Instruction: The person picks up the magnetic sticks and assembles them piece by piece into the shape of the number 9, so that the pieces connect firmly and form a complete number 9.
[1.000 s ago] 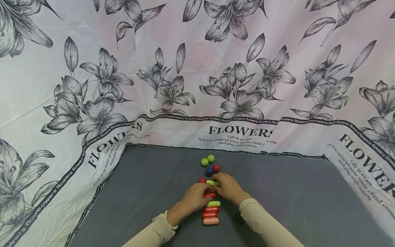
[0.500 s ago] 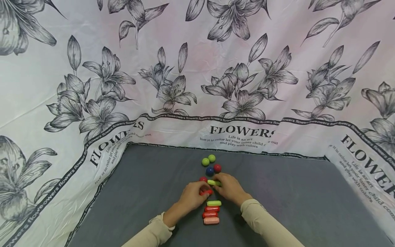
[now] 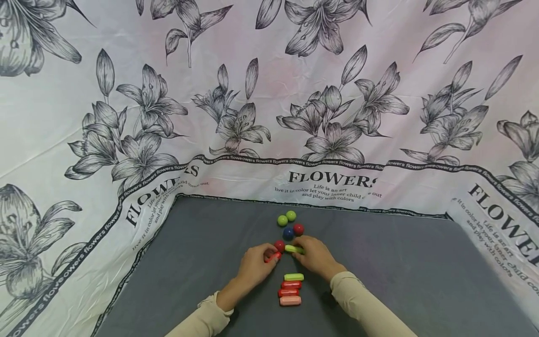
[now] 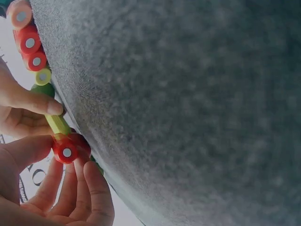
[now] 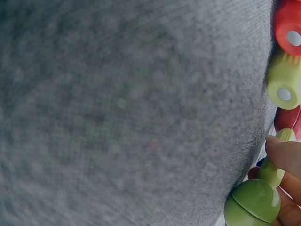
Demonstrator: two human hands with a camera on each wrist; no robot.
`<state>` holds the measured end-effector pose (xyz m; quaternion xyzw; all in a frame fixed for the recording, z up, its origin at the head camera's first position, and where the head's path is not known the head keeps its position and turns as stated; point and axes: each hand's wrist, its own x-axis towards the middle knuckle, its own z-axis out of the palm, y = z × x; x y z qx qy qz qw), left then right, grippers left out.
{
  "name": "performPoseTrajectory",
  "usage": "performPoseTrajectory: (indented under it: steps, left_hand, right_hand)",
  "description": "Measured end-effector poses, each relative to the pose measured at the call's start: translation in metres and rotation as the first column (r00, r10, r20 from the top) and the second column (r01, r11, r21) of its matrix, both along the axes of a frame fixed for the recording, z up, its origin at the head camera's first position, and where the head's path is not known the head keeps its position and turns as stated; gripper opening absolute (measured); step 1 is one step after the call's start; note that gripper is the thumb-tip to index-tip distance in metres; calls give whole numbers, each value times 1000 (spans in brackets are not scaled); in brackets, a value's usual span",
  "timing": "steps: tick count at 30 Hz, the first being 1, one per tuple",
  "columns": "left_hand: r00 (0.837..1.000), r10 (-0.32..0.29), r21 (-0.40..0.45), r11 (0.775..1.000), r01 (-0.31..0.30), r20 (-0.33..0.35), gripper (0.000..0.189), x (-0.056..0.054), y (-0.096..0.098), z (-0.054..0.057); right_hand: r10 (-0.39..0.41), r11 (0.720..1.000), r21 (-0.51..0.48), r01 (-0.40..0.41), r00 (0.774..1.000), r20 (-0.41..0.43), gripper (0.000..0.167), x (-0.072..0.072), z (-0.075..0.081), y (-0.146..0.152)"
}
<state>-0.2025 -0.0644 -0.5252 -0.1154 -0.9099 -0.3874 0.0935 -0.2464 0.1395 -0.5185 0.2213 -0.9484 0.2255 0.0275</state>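
My left hand (image 3: 251,267) pinches a red magnetic rod (image 3: 273,257) between thumb and fingers. A pale magnet disc shows on the rod's near end in the left wrist view. The rod points up and right, its far end right at a red ball (image 3: 280,245). My right hand (image 3: 317,257) pinches a yellow-green magnetic rod (image 3: 292,249), lying sideways with its left end at the same red ball. In the right wrist view a green ball (image 5: 253,203) sits at this rod's other end; the right hand hides it in the head view.
Below the hands lies a column of rods: a yellow-green rod (image 3: 294,277), two red ones, then a pink rod (image 3: 290,301). Beyond the hands are a blue ball (image 3: 288,233), another red ball (image 3: 298,229) and two green balls (image 3: 282,220). A flowered cloth (image 3: 236,180) borders the grey table (image 3: 202,243).
My left hand has carried the red rod away from above the column, up and left to the red ball, turning it from level to slanted. The right hand stays nearly still, holding its rod.
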Motion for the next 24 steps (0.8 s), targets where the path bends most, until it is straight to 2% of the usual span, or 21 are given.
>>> performPoseTrajectory:
  steps: [13, 19, 24]
  left_hand:
    - [997, 70, 9, 997, -71, 20, 13, 0, 1, 2]
    - [995, 93, 9, 996, -93, 44, 23, -1, 3, 4]
    - [994, 89, 5, 996, -89, 65, 29, 0, 6, 5]
  right_hand:
    - [-27, 1000, 8, 27, 999, 29, 21, 1, 1, -1]
    - [-25, 1000, 4, 24, 999, 32, 20, 1, 1, -1]
    - [-26, 1000, -4, 26, 999, 42, 20, 1, 1, -2]
